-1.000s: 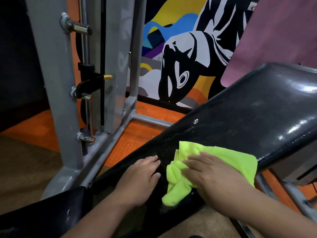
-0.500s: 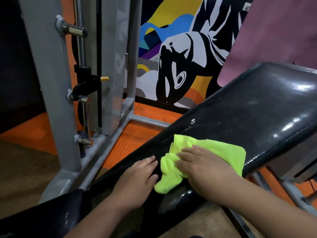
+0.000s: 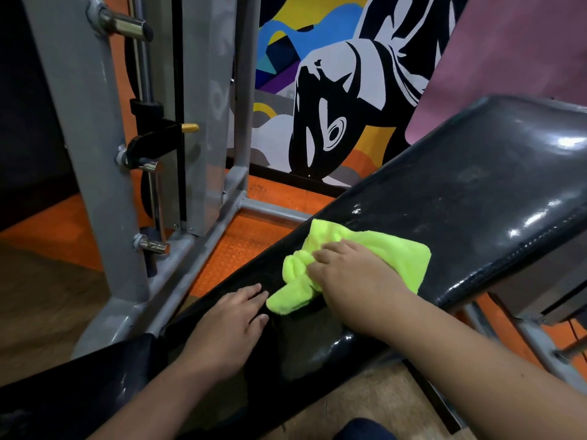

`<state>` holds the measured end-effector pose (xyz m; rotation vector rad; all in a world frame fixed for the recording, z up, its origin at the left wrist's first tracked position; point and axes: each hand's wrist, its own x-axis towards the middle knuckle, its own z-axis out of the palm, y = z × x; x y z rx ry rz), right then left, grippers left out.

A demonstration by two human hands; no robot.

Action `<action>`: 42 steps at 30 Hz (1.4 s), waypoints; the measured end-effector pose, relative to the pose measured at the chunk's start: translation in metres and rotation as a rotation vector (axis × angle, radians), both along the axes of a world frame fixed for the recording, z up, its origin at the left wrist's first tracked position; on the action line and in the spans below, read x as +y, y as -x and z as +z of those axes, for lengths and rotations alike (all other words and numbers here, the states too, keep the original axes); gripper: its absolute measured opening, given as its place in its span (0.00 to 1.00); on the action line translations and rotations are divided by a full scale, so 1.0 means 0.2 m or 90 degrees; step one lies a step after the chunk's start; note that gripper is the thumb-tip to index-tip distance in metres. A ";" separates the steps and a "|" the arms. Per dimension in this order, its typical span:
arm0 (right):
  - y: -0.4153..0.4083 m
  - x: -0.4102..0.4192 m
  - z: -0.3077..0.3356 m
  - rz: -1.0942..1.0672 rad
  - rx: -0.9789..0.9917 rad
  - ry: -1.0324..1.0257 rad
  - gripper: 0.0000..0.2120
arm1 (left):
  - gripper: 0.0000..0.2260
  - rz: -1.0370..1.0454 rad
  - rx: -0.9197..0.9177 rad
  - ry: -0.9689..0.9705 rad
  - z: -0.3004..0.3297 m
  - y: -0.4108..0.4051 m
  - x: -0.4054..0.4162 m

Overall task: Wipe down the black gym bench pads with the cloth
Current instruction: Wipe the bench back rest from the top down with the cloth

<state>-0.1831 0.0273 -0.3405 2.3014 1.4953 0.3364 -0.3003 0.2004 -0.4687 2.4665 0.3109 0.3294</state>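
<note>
— On the lower part of the sloped black pad point(image 3: 460, 198), near its narrow end, the right hand point(image 3: 355, 281) was pressing the yellow-green cloth point(image 3: 381, 249). Could you see how the fingers stood?

— Yes, mostly. The fingers of the right hand were bent and spread over the cloth, pinning it flat against the pad more than closing around it. One bunched corner of the cloth hung out toward the left hand point(image 3: 228, 315).

— And the left hand?

— It lay open, palm down, on the same pad just beside that loose corner. It held nothing. I think it only steadied the person.

— Where was the second pad?

— The seat pad point(image 3: 79, 385) was at the near left corner of the view, apart from the cloth. It looked not yet reached, but this is only my judgement.

— What could go wrong from here?

— The pad was shiny and looked wet in places. If the hand pushed hard up the slope, the cloth could slip from under the palm and fold more, so only a small lump would wipe. Also the cloth sat near the far edge of the pad, the one toward the grey rack point(image 3: 79, 154). A wide stroke there could push it over that edge onto the orange floor point(image 3: 241, 249), and then it would carry dirt back.

— Anything else?

— The upper part of the pad was far from the hand. I guess a long reach could leave that end unwiped.
</note>
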 end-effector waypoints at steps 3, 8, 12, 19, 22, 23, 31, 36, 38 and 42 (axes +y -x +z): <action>0.01 -0.03 0.01 -0.011 0.035 0.015 0.18 | 0.21 -0.011 -0.003 -0.001 -0.01 0.00 0.00; -0.02 0.08 -0.01 -0.015 0.004 -0.002 0.16 | 0.20 -0.016 0.004 -0.017 -0.01 -0.01 0.01; -0.06 0.06 0.04 -0.040 0.041 0.026 0.19 | 0.22 -0.025 0.002 -0.009 -0.02 0.00 0.00; -0.09 0.12 0.02 -0.037 0.038 0.036 0.19 | 0.21 -0.034 0.006 -0.020 -0.03 -0.01 0.01; -0.13 0.15 0.04 -0.055 0.043 -0.001 0.18 | 0.22 -0.029 0.004 -0.017 -0.03 -0.01 0.01; -0.14 0.18 0.03 -0.053 0.032 -0.007 0.18 | 0.22 -0.027 0.005 -0.020 -0.03 -0.01 0.01; -0.21 0.23 0.03 -0.053 0.037 0.001 0.17 | 0.22 -0.027 0.009 -0.021 -0.03 -0.01 0.01; -0.22 0.24 0.01 -0.042 0.045 0.029 0.18 | 0.22 -0.030 0.013 -0.029 -0.03 -0.01 0.01; -0.24 0.24 0.01 -0.055 0.055 0.017 0.18 | 0.22 -0.033 0.014 -0.027 -0.03 -0.01 0.01; -0.25 0.32 -0.01 -0.040 0.023 0.006 0.17 | 0.22 -0.028 0.019 -0.026 -0.03 -0.02 0.02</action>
